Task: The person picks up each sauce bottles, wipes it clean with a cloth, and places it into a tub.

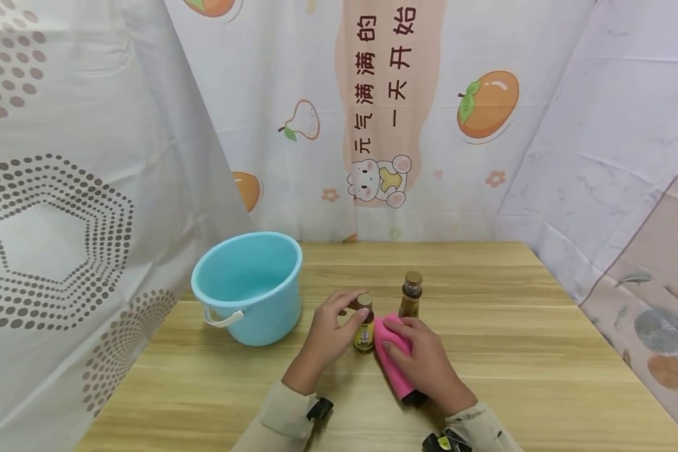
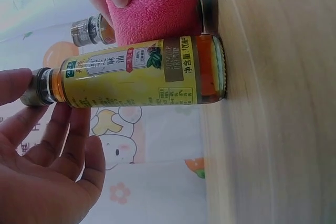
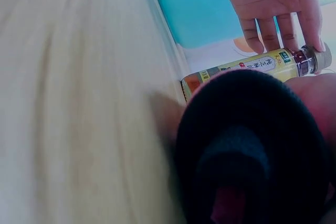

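At the far left of the wood-grain tabletop (image 1: pixel 514 351) stands a light blue bucket (image 1: pixel 271 317), its white handle (image 1: pixel 226 318) hanging down in front. Next comes the left hand (image 1: pixel 332 328), partly closed: thumb and index finger pinch the gold cap (image 1: pixel 364 299) of a sesame oil bottle (image 1: pixel 364 338), the other fingers loosely bent beside the neck. The bottle stands upright on the table, its long axis vertical, between the two hands, with the left hand nearer and the bucket off beyond that hand's outer side. Just right of the bottle, a fuzzy pink roll (image 1: pixel 391 368) lies aslant, its black end toward the person; whether it touches the bottle I cannot tell. The right hand (image 1: pixel 425 362) curls over this roll and grips it. Behind that hand rises a dark gold-capped bottle (image 1: pixel 410 304), its base hidden.
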`<action>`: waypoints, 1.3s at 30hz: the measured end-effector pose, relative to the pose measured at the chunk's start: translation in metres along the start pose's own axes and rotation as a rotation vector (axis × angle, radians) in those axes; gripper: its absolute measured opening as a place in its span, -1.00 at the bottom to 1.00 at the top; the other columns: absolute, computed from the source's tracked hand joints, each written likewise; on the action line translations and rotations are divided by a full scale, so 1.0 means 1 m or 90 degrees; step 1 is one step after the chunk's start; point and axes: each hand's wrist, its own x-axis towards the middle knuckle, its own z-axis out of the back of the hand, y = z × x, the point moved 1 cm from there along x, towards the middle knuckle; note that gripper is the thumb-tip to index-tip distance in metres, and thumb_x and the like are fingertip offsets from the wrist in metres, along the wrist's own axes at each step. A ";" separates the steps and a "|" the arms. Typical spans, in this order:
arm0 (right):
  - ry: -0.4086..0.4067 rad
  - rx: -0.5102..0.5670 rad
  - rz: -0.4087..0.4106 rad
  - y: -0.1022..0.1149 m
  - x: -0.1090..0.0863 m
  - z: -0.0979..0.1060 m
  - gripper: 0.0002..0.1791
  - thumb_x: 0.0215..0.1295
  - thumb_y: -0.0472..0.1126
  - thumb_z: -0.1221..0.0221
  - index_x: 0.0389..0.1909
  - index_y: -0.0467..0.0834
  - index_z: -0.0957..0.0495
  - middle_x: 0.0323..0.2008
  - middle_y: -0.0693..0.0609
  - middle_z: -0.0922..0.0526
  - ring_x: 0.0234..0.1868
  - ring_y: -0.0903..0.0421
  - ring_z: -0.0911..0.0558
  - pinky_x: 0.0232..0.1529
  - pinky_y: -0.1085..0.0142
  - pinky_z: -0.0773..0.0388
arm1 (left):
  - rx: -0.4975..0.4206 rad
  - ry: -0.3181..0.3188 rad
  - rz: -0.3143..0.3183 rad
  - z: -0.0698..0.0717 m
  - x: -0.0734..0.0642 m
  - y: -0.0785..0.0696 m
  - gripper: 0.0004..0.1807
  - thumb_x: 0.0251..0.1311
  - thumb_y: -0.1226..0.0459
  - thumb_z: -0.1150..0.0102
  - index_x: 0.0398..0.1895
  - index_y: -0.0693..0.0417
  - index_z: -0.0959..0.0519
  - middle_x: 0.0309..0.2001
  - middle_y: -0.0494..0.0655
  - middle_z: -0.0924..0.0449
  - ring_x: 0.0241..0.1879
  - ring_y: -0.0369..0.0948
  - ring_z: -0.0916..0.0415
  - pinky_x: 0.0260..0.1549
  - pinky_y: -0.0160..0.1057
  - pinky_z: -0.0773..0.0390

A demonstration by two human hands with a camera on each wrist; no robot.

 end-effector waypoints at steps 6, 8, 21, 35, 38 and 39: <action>-0.022 0.009 0.013 -0.001 0.000 0.000 -0.55 0.29 -0.07 -0.44 0.20 0.02 -0.70 0.14 -0.04 -0.66 0.12 -0.02 -0.66 0.09 0.05 -0.67 | 0.011 -0.004 -0.010 0.000 0.000 -0.003 -0.63 0.48 0.07 -0.20 0.29 -0.29 -0.60 0.10 -0.31 -0.65 0.05 -0.29 -0.60 0.03 0.06 -0.64; -0.031 0.012 0.020 -0.001 0.000 0.000 -0.56 0.29 -0.08 -0.44 0.20 0.03 -0.70 0.14 -0.02 -0.65 0.11 0.01 -0.66 0.06 0.08 -0.68 | 0.014 -0.007 -0.013 0.000 0.000 -0.003 -0.63 0.48 0.08 -0.20 0.30 -0.28 -0.60 0.09 -0.30 -0.66 0.04 -0.29 -0.61 0.03 0.05 -0.65; -0.110 0.083 0.096 0.003 -0.002 0.003 -0.55 0.30 -0.13 -0.43 0.22 0.07 -0.68 0.17 0.03 -0.64 0.01 0.14 -0.68 -0.13 0.30 -0.72 | 0.003 -0.019 -0.008 -0.001 -0.002 -0.002 -0.63 0.45 0.09 -0.24 0.28 -0.29 -0.59 0.04 -0.35 -0.69 0.02 -0.32 -0.63 0.04 0.07 -0.65; -0.166 0.098 0.158 -0.001 -0.001 0.004 -0.54 0.30 -0.19 -0.42 0.23 0.02 -0.68 0.17 0.01 -0.64 0.06 0.07 -0.70 -0.06 0.21 -0.75 | 0.009 -0.030 -0.019 -0.003 -0.001 0.000 -0.67 0.43 0.08 -0.26 0.20 -0.19 -0.64 0.00 -0.32 -0.73 0.00 -0.34 -0.65 0.04 -0.03 -0.66; -0.159 0.099 0.155 0.000 -0.001 0.003 -0.54 0.31 -0.18 -0.42 0.23 0.00 -0.67 0.15 0.00 -0.65 0.03 0.06 -0.71 -0.09 0.23 -0.75 | 0.012 -0.033 -0.021 -0.003 -0.001 -0.001 -0.67 0.43 0.08 -0.26 0.21 -0.19 -0.63 0.00 -0.32 -0.73 0.00 -0.33 -0.66 0.04 -0.03 -0.67; -0.157 0.098 0.153 0.000 -0.002 0.003 -0.54 0.31 -0.18 -0.42 0.23 -0.01 -0.67 0.15 -0.01 -0.65 0.02 0.05 -0.71 -0.10 0.23 -0.75 | 0.014 -0.034 -0.022 -0.003 -0.001 -0.001 -0.67 0.43 0.08 -0.26 0.21 -0.18 -0.63 0.00 -0.32 -0.73 0.00 -0.33 -0.66 0.04 -0.02 -0.67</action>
